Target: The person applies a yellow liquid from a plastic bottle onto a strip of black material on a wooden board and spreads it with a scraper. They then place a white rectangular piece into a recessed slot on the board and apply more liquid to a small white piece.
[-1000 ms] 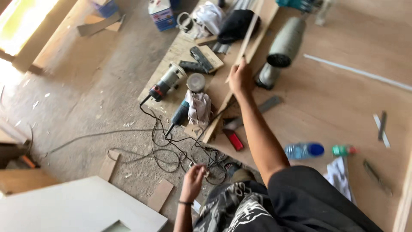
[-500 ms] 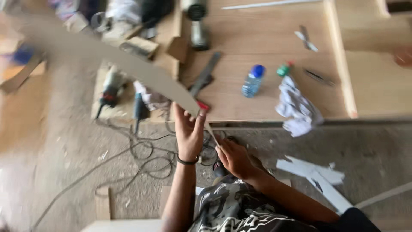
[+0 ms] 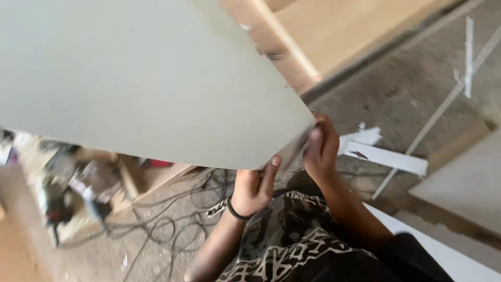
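In the head view, a large, flat, pale grey-green laminate sheet (image 3: pixel 141 78) fills the upper left and runs off the top and left edges, hiding most of what lies beyond it. The left hand (image 3: pixel 254 184), wearing a dark wristband, grips the sheet's lower edge, thumb on its face. The right hand (image 3: pixel 321 146) is closed on the sheet's right-hand corner. Below the sheet, blurred power tools (image 3: pixel 68 201) and tangled black cables (image 3: pixel 172 219) lie on the floor, hard to make out. Right of the sheet lie white offcut strips (image 3: pixel 386 156).
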